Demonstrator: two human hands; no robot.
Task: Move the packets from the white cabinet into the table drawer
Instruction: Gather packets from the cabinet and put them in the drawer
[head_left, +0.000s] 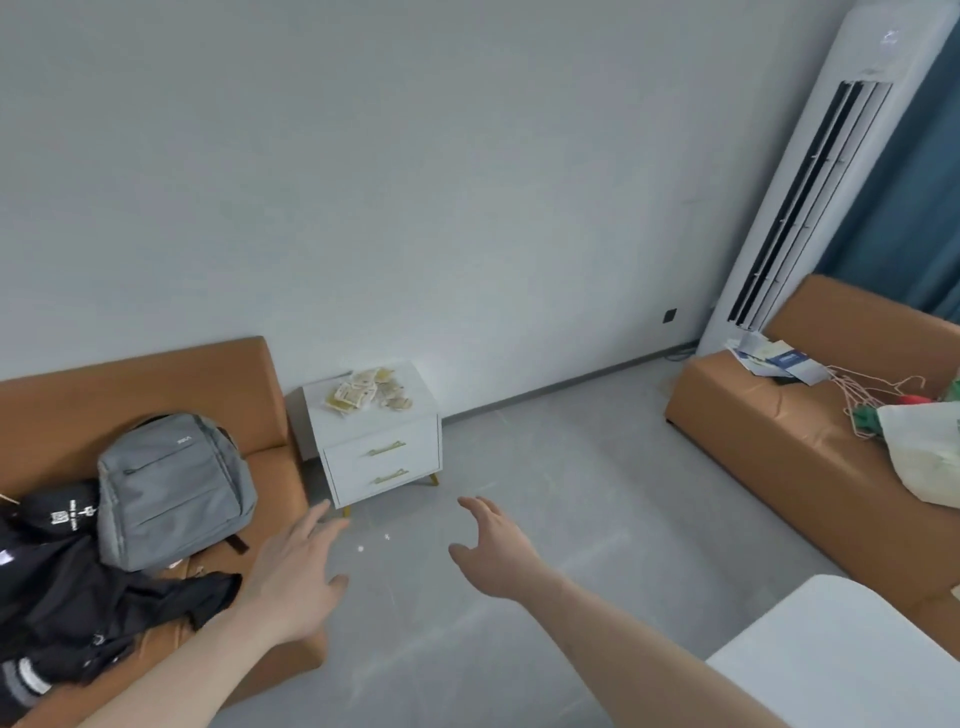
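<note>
Two bare arms reach out from the bottom of the frame, over the grey floor (545, 467). On the lower left, the left hand (298, 582) is flat, its fingers straight and spread, and it holds nothing. Just right of it, near the bottom middle, the right hand (493, 545) has loose fingers spread apart, and it holds nothing too.

At the far left sits an orange sofa (156, 374). On its seat lie black clothes (78, 597) and a grey backpack (174, 488) that leans against the back.

Next to the sofa, in the middle of the frame, stands the white cabinet (382, 457). Both of its drawers are closed. The packets (366, 395) lie in a pile on its top, well beyond both hands.

At the upper right a tall white air conditioner (831, 171) stands by a blue curtain (919, 197). Below it is a second orange sofa (779, 431) with papers (774, 356), hangers (865, 395) and a white bag (924, 452) on it. In the bottom right corner is the corner of a white table (841, 660).
</note>
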